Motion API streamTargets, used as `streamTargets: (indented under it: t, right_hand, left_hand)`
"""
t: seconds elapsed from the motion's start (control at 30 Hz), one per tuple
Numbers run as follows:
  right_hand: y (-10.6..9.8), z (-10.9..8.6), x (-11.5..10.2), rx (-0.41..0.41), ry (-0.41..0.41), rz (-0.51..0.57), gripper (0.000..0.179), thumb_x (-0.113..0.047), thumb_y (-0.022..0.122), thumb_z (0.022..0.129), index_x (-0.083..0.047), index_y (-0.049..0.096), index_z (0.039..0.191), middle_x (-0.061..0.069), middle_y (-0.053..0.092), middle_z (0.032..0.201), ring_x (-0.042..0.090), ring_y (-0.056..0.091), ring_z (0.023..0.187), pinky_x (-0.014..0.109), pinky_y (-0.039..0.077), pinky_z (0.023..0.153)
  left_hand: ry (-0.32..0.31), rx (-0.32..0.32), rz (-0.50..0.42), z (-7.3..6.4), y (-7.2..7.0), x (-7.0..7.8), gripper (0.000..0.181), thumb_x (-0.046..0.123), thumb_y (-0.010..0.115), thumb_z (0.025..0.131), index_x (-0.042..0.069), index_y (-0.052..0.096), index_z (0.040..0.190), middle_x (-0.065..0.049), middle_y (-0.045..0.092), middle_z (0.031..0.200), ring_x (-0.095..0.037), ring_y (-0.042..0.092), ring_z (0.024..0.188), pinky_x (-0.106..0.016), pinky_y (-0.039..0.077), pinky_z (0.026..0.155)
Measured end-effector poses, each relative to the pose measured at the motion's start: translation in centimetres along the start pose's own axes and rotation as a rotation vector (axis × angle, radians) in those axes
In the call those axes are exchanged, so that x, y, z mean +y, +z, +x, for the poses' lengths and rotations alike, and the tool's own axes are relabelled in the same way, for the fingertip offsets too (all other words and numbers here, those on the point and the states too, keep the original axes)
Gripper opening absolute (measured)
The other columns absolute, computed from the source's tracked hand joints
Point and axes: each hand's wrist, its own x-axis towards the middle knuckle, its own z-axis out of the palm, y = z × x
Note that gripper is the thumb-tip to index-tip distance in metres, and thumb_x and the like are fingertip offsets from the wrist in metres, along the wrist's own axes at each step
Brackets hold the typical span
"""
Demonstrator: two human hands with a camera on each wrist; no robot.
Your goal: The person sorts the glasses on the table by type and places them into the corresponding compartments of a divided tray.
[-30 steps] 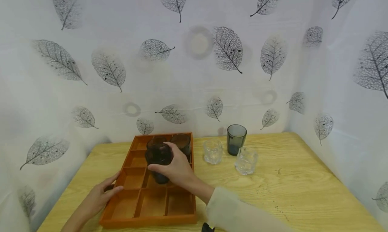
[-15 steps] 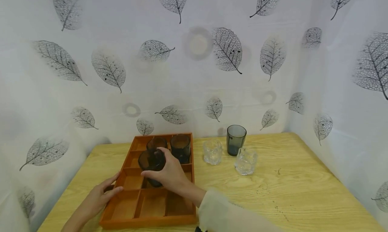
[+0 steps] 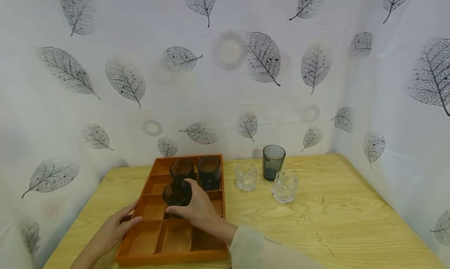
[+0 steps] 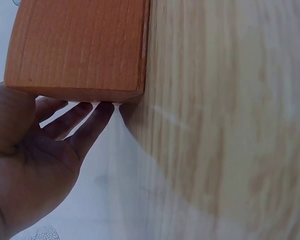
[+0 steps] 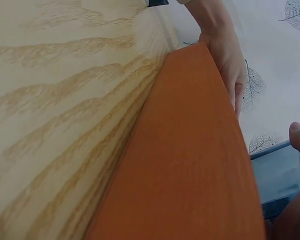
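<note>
My right hand [image 3: 200, 206] grips a dark glass tumbler [image 3: 174, 192] by its side, thumb and fingers spread around it. The tumbler sits low in a middle compartment of the orange-brown wooden tray [image 3: 172, 258]; its base is hidden. In the right wrist view, part of the glass [image 5: 277, 172] shows bluish beside my thumb. My left hand [image 3: 110, 232] rests against the tray's left side. The left wrist view shows its fingers [image 4: 92, 127] extended along the tray's wall. Behind the held tumbler, two more dark glasses [image 3: 209, 173] stand in tray compartments.
Right of the tray, a grey tinted glass [image 3: 273, 163] stands on the wooden table [image 3: 334, 214]. Two clear, wavy-sided glasses are near it, one to the left [image 3: 247, 177] and one in front [image 3: 285, 187]. A leaf-print curtain [image 3: 225, 85] surrounds the table.
My right hand has lowered the dark tumbler into the tray compartment, moving slightly left and toward the front. The left hand has stayed at the tray's side.
</note>
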Motion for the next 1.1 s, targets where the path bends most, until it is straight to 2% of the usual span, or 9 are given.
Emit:
streamTargets:
  t: [0.2, 0.37, 0.57, 0.8, 0.97, 1.1]
  right_hand:
    - [-0.2, 0.0, 0.1, -0.018, -0.002, -0.042, 0.088, -0.036, 0.093, 0.079, -0.005, 0.048, 0.148, 0.007, 0.055, 0.138, 0.018, 0.056, 0.121, 0.040, 0.049, 0.104]
    - [-0.9, -0.4, -0.3, -0.036, 0.029, -0.050, 0.094, -0.042, 0.090, 0.082, -0.002, 0.043, 0.153, 0.011, 0.052, 0.146, 0.025, 0.054, 0.130, 0.045, 0.048, 0.107]
    - [-2.4, -1.0, -0.6, -0.028, -0.009, -0.003, 0.087, -0.045, 0.081, 0.090, -0.004, 0.042, 0.155, 0.010, 0.053, 0.146, 0.024, 0.054, 0.129, 0.043, 0.049, 0.105]
    - [-3.9, -1.7, -0.6, -0.009, -0.075, 0.106, 0.077, -0.034, 0.079, 0.094, 0.001, 0.042, 0.153, 0.015, 0.055, 0.144, 0.030, 0.054, 0.131, 0.051, 0.046, 0.108]
    - [-4.8, -2.1, -0.3, -0.019, -0.100, 0.144, 0.073, -0.029, 0.078, 0.096, 0.004, 0.044, 0.151, 0.020, 0.057, 0.140, 0.036, 0.055, 0.129, 0.052, 0.046, 0.107]
    - [-5.7, -2.5, 0.1, -0.019, -0.105, 0.157, 0.071, -0.026, 0.078, 0.096, 0.006, 0.045, 0.149, 0.020, 0.059, 0.136, 0.039, 0.056, 0.126, 0.052, 0.046, 0.107]
  left_hand:
    - [-0.003, 0.006, 0.010, -0.1, 0.0, 0.0, 0.073, 0.033, 0.059, 0.107, -0.003, 0.026, 0.162, -0.035, 0.025, 0.161, -0.056, 0.046, 0.133, -0.051, 0.057, 0.092]
    - [-0.004, 0.009, 0.019, -0.1, 0.0, 0.0, 0.073, 0.034, 0.058, 0.107, -0.003, 0.025, 0.162, -0.035, 0.025, 0.161, -0.056, 0.046, 0.133, -0.052, 0.056, 0.093]
    - [-0.003, 0.007, 0.021, 0.0, -0.1, 0.1, 0.073, 0.033, 0.058, 0.107, -0.002, 0.025, 0.162, -0.035, 0.025, 0.161, -0.056, 0.045, 0.134, -0.053, 0.055, 0.094]
    - [-0.002, 0.003, 0.022, 0.0, -0.1, 0.0, 0.073, 0.033, 0.059, 0.107, -0.003, 0.025, 0.162, -0.036, 0.024, 0.161, -0.056, 0.046, 0.133, -0.053, 0.055, 0.094]
    - [-0.006, 0.005, 0.022, 0.0, 0.0, 0.0, 0.073, 0.034, 0.058, 0.107, -0.002, 0.025, 0.162, -0.036, 0.025, 0.161, -0.056, 0.046, 0.133, -0.053, 0.055, 0.095]
    - [-0.001, 0.007, 0.027, 0.0, 0.1, 0.1, 0.073, 0.034, 0.058, 0.108, -0.002, 0.026, 0.162, -0.035, 0.025, 0.161, -0.056, 0.046, 0.133, -0.054, 0.055, 0.095]
